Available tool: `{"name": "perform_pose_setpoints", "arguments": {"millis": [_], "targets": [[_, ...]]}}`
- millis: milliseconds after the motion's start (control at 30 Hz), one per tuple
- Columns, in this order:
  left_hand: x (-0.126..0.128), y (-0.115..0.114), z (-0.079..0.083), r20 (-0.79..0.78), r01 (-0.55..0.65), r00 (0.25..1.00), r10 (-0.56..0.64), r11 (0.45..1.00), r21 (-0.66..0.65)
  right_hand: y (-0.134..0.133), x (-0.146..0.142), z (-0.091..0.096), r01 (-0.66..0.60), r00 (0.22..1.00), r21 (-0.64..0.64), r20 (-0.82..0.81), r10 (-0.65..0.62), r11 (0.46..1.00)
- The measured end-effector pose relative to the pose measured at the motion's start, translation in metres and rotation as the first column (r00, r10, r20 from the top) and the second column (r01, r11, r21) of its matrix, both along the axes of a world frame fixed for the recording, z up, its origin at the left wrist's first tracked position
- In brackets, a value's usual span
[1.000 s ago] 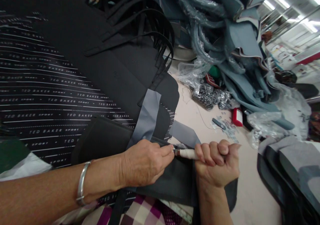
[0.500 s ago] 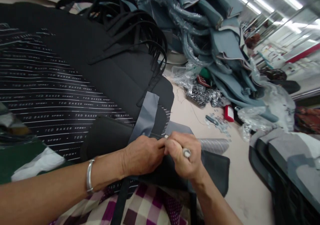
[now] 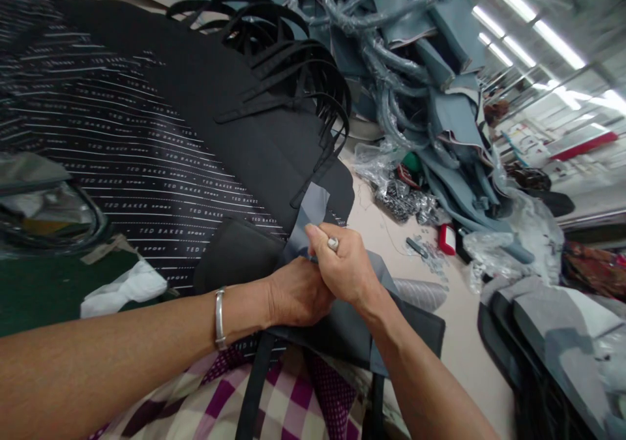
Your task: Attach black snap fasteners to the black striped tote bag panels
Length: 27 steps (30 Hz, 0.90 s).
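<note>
My left hand (image 3: 300, 293) is closed on a black fabric bag piece (image 3: 349, 339) lying across my lap and the table edge. Pressed against it, my right hand (image 3: 345, 264) makes a fist around a slim tool (image 3: 333, 243). Only the pale round end of that tool shows, so its kind is hidden. A grey-blue fabric strip (image 3: 313, 206) runs up from under my hands. From the near side of the bag piece a black strap (image 3: 254, 388) hangs down over the checked cloth (image 3: 293, 401) on my lap.
Stacked black panels (image 3: 274, 140) with looped handles and printed striped lining (image 3: 161, 186) cover the left. Blue-grey bags (image 3: 450, 120) with plastic-wrapped handles are heaped behind. A red-and-white object (image 3: 447, 239) and small clear bits lie on the table (image 3: 469, 336). Grey-black pieces (image 3: 548, 322) are piled right.
My right hand has moved up and left, over my left hand, with the tool still in its fist. The two hands now overlap closely. The view has shifted slightly.
</note>
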<state>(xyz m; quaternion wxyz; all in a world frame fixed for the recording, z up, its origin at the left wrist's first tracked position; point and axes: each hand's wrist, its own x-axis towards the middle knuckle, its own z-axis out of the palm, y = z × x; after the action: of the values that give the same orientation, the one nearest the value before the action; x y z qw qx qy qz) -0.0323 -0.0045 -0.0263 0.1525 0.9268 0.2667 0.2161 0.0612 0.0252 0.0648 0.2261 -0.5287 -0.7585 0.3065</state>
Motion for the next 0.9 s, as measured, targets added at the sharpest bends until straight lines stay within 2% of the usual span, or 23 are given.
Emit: {"name": "perform_pose_setpoints", "arguments": {"millis": [133, 233, 300, 367, 467, 533, 633, 700, 733, 800, 833, 900], "targets": [[0.001, -0.002, -0.002, -0.035, 0.004, 0.999, 0.001, 0.991, 0.136, -0.007, 0.001, -0.002, -0.033, 0.996, 0.034, 0.084, 0.03, 0.999], [-0.002, 0.001, 0.004, -0.051, 0.043, 0.998, -0.038, 0.995, 0.091, -0.006, 0.008, 0.0, -0.037, 0.997, 0.031, 0.061, 0.035, 0.999], [-0.005, 0.003, 0.011, -0.066, 0.054, 0.996, -0.053, 0.999, 0.006, -0.004, 0.017, 0.004, -0.001, 0.999, 0.012, -0.045, 0.001, 1.0], [-0.007, 0.005, 0.018, -0.07, 0.035, 0.997, -0.038, 0.998, -0.049, -0.004, 0.027, 0.009, 0.097, 0.971, 0.014, -0.222, -0.091, 0.995], [-0.01, 0.005, 0.025, -0.049, -0.022, 0.999, 0.02, 0.998, -0.053, -0.011, 0.038, 0.008, 0.233, 0.849, 0.013, -0.491, -0.197, 0.972], [-0.011, 0.005, 0.027, -0.035, -0.033, 0.999, 0.031, 0.998, -0.059, -0.018, 0.041, 0.0, 0.246, 0.794, -0.029, -0.568, -0.218, 0.969], [-0.01, 0.004, 0.029, -0.049, -0.025, 0.999, 0.021, 0.996, -0.08, -0.027, 0.047, -0.009, 0.252, 0.792, -0.083, -0.554, -0.255, 0.964], [-0.01, 0.004, 0.03, -0.069, -0.04, 0.997, 0.034, 0.996, -0.078, -0.034, 0.06, -0.004, 0.299, 0.832, -0.101, -0.46, -0.311, 0.949], [-0.01, 0.004, 0.03, -0.079, -0.053, 0.996, 0.047, 0.996, -0.071, -0.039, 0.069, 0.001, 0.321, 0.872, -0.11, -0.353, -0.339, 0.941], [-0.01, 0.004, 0.031, -0.094, -0.076, 0.993, 0.071, 0.996, -0.052, -0.059, 0.089, 0.013, 0.316, 0.948, -0.142, -0.003, -0.319, 0.938], [-0.01, 0.004, 0.032, -0.102, -0.08, 0.992, 0.076, 0.996, -0.043, -0.074, 0.1, 0.017, 0.3, 0.944, -0.164, 0.193, -0.267, 0.94], [-0.01, 0.004, 0.034, -0.115, -0.073, 0.991, 0.068, 0.997, -0.034, -0.113, 0.118, 0.015, 0.281, 0.862, -0.2, 0.482, -0.155, 0.939]]}}
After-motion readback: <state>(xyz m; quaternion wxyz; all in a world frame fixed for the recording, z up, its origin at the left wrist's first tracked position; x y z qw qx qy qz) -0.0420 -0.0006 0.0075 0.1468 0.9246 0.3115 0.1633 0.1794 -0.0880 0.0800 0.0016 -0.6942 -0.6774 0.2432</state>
